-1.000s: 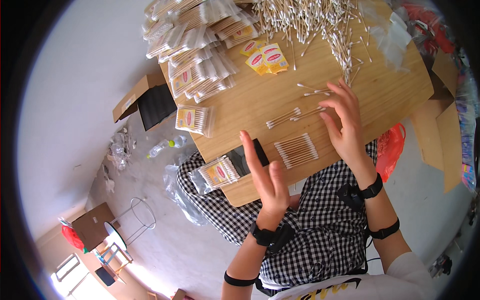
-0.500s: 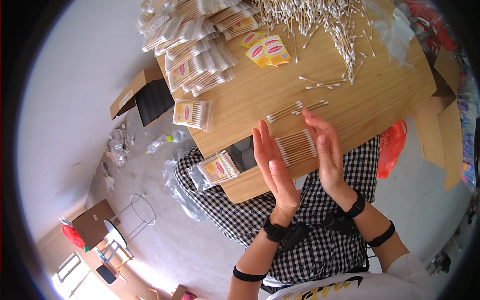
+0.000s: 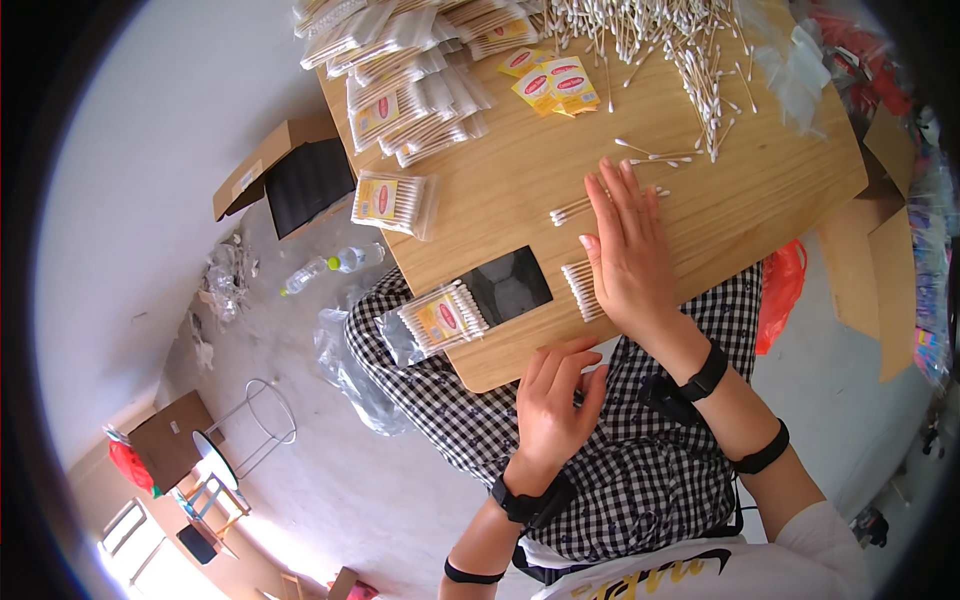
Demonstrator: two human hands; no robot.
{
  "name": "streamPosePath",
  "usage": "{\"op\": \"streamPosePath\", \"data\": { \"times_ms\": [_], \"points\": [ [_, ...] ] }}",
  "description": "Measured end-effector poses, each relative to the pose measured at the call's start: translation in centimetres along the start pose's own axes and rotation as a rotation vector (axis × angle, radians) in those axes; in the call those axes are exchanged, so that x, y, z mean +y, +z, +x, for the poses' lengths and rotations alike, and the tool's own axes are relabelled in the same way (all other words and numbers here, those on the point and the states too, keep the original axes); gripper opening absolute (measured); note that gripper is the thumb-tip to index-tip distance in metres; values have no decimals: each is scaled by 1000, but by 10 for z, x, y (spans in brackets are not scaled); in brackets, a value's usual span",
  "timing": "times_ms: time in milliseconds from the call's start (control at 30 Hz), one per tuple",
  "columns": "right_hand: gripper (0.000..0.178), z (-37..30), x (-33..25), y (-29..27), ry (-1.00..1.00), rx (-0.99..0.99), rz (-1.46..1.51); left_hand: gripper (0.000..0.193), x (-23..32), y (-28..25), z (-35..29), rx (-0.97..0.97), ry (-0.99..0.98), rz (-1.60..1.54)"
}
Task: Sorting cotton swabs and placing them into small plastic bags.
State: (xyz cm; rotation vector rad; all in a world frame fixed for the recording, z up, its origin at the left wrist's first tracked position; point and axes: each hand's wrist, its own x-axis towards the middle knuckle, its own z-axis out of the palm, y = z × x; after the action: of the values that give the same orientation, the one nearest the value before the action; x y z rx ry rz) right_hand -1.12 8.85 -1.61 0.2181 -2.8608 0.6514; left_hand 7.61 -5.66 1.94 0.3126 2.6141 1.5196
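My right hand (image 3: pixel 638 262) lies over a row of cotton swabs (image 3: pixel 580 290), its fingers stretched out and pointing away from me. The hand hides most of that row; white tips show beside the thumb. Farther off, a few loose swabs (image 3: pixel 568 212) lie partly under the fingers. At the table's near edge, my left hand (image 3: pixel 556 405) has loosely bent fingers with the thumb apart, and nothing shows in it. Left of the row are a black rectangular pad (image 3: pixel 512 287) and a bag of swabs with a yellow card (image 3: pixel 440 316), which reaches the table edge.
Packed swab bags (image 3: pixel 405 105) are heaped at the far left, with a single bag (image 3: pixel 392 204) nearer. Yellow cards (image 3: pixel 556 84) and a pile of loose swabs (image 3: pixel 690 60) lie at the back. Clear plastic bags (image 3: pixel 800 75) lie far right. Cardboard boxes (image 3: pixel 870 270) flank the table.
My hands have moved apart from either side of the swab row. The left drew back to the table's near edge; the right turned palm down over the row.
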Motion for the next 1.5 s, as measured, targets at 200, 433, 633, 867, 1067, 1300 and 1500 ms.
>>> {"op": "streamPosePath", "data": {
  "times_ms": [200, 433, 633, 867, 1067, 1300, 1500],
  "points": [
    [57, 5, -5, 3, -80, -18, -59, 18, -4, 1, 5, 74, 81, 63],
    [62, 12, -27, 13, -150, -60, -10, 18, -9, -5, 5, 128, 35, 31],
    [59, 20, -42, 30, -189, -72, -76, 17, -18, -44, 5, 363, -31, 116],
    [58, 28, -60, 36, -225, -77, -59, 27, -71, -96, 39, 627, -339, 414],
    [58, 36, -66, 40, -224, -81, -74, 41, -79, -76, 64, 531, -558, 277],
    [57, 38, -72, 43, -246, -106, -65, 39, -92, -73, 63, 489, -560, -44],
    [56, 39, -84, 45, -269, -126, -29, 43, -92, -72, 61, 546, -500, -161]
  ]
}}
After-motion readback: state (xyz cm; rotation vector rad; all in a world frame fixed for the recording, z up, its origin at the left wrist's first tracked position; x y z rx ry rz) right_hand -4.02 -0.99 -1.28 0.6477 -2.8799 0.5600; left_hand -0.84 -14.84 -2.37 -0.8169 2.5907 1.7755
